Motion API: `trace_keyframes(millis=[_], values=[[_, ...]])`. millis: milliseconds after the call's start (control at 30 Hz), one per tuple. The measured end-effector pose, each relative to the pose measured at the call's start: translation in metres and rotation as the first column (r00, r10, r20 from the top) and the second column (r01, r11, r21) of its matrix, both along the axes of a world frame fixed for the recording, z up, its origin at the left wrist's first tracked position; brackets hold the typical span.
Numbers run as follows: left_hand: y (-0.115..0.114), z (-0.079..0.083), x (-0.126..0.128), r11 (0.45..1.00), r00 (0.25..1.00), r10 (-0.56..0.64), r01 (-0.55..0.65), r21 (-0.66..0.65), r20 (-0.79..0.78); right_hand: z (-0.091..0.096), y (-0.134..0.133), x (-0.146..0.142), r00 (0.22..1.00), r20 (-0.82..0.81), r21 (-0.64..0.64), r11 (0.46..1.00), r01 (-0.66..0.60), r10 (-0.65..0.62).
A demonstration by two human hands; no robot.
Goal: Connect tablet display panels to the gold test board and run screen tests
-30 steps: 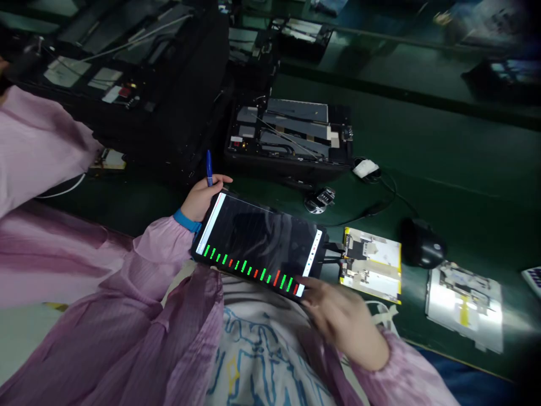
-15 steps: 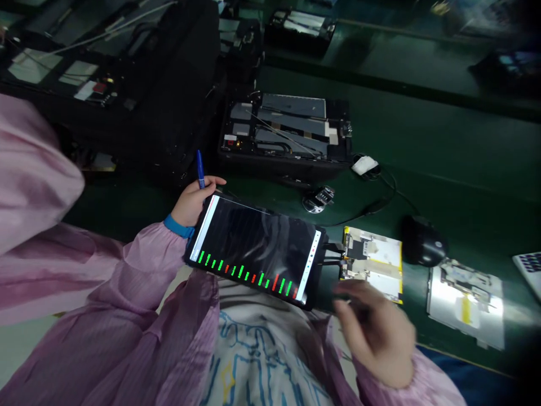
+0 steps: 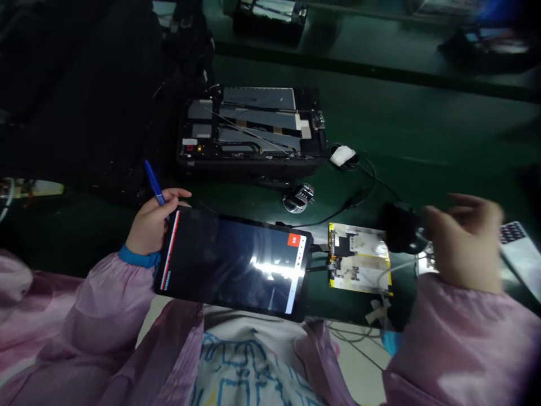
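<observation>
A black tablet (image 3: 232, 265) rests against my lap at the table's edge, its screen dark apart from a red line at the left and a small red square at the upper right. My left hand (image 3: 150, 225) is closed on a blue pen (image 3: 154, 183) and steadies the tablet's left end. My right hand (image 3: 465, 239) hovers blurred at the right with fingers spread, just beside a black rounded device (image 3: 399, 228). A yellow-edged circuit assembly (image 3: 359, 262) lies cabled to the tablet's right end.
An opened tablet chassis (image 3: 253, 127) lies beyond on the green table (image 3: 422, 129). A round metal fitting (image 3: 298, 198) and a white plug (image 3: 342, 155) with black cable sit behind the tablet. Dark equipment fills the left. A keypad (image 3: 518, 239) shows at the far right.
My right hand left the tablet's lower right corner and swung right to the black device. The green and red bars vanished from the screen. The view shifted right.
</observation>
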State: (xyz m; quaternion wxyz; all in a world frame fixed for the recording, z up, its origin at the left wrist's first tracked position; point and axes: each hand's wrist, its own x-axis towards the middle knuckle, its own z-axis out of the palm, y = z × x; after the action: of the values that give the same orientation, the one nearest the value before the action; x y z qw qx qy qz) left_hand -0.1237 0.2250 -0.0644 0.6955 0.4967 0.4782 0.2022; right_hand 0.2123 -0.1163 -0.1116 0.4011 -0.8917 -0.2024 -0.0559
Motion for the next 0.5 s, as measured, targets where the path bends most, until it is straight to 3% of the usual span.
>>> trace_keyframes(millis=[100, 267, 400, 500], values=[[0.001, 0.002, 0.000, 1.000, 1.000, -0.018, 0.018, -0.004, 0.006, 0.000, 0.020, -0.020, 0.956, -0.292, 0.130, 0.989, 0.071, -0.030], [0.001, 0.005, 0.001, 1.000, 1.000, -0.005, 0.005, 0.006, -0.013, 0.006, 0.028, -0.044, 0.945, -0.291, 0.307, 0.950, -0.052, 0.146], [0.001, 0.004, 0.001, 1.000, 1.000, -0.007, 0.007, 0.003, -0.015, 0.005, 0.021, -0.053, 0.945, -0.279, 0.188, 0.974, -0.123, 0.173], [0.001, 0.003, 0.000, 1.000, 1.000, -0.010, 0.010, 0.009, 0.019, 0.008, 0.015, -0.070, 0.975, -0.167, 0.048, 0.989, -0.140, 0.147]])
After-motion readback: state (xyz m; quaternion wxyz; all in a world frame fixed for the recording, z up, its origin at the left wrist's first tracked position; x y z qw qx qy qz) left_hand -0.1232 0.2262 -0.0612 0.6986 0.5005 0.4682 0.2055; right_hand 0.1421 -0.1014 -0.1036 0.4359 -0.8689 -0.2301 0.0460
